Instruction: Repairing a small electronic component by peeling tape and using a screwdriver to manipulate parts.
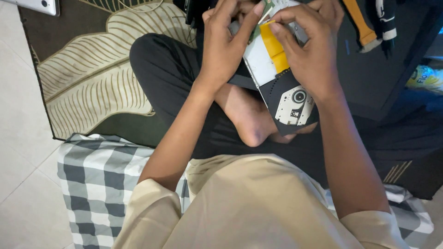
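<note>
Closest to the lens is the beige shirt point(258, 207) of the person sitting cross-legged on a grey-and-white checked cushion point(97, 180), bare foot point(249, 120) tucked up under the work. Both forearms reach out to a slim optical disc drive point(281, 78), opened up and held in the air just above the foot and lap. The left hand point(224, 44) wraps its upper left edge, thumb on the face and fingers curled behind. The right hand point(311, 50) pinches the yellow tape strip point(273, 46) between thumb and fingertip, over the pale metal plate; the black tray with its lens assembly point(295, 103) points back toward the body. It looks light and stiff but delicate: thin sheet metal, exposed circuit board point(264, 10) at the far end, a lens that should not be touched. The outer edges look safest to grip. A leaf-patterned rug point(101, 69) covers the tile floor point(18, 138) to the left.
</note>
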